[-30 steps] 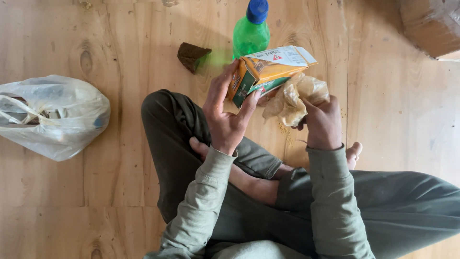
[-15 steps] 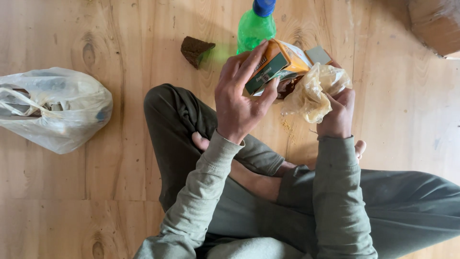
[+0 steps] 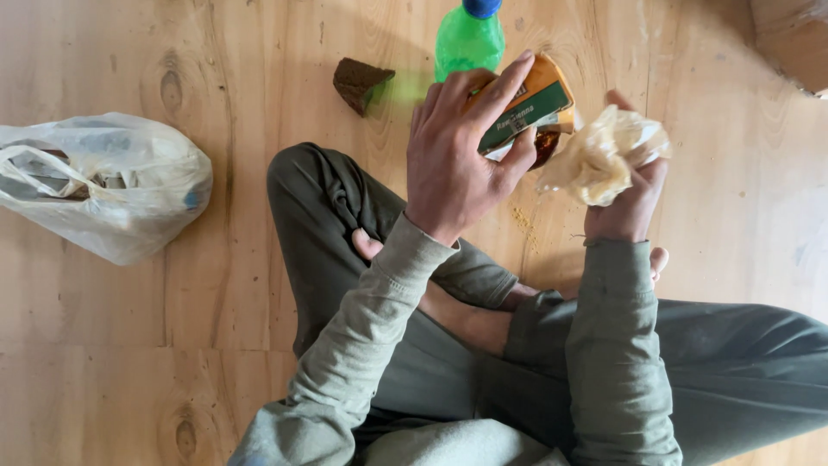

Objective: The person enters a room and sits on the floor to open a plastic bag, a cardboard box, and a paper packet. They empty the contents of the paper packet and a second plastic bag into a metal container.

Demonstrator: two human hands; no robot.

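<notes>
I sit cross-legged on a wooden floor. My left hand [image 3: 461, 151] grips an orange and green carton [image 3: 530, 108], tipped over with its open end toward the right. My right hand [image 3: 625, 203] holds a crumpled translucent plastic bag [image 3: 599, 155] right beside the carton's mouth. A little yellowish powder [image 3: 522, 216] lies on the floor below the carton.
A green plastic bottle with a blue cap [image 3: 468, 39] stands just beyond the carton. A dark brown wedge-shaped piece [image 3: 358, 82] lies left of it. A filled white plastic bag [image 3: 99, 185] rests on the floor at the left. A wooden object [image 3: 793, 39] fills the top right corner.
My left hand has turned the carton from upright to tipped, its fingers wrapping over the top. The right hand with the crumpled bag has risen beside the carton's open end.
</notes>
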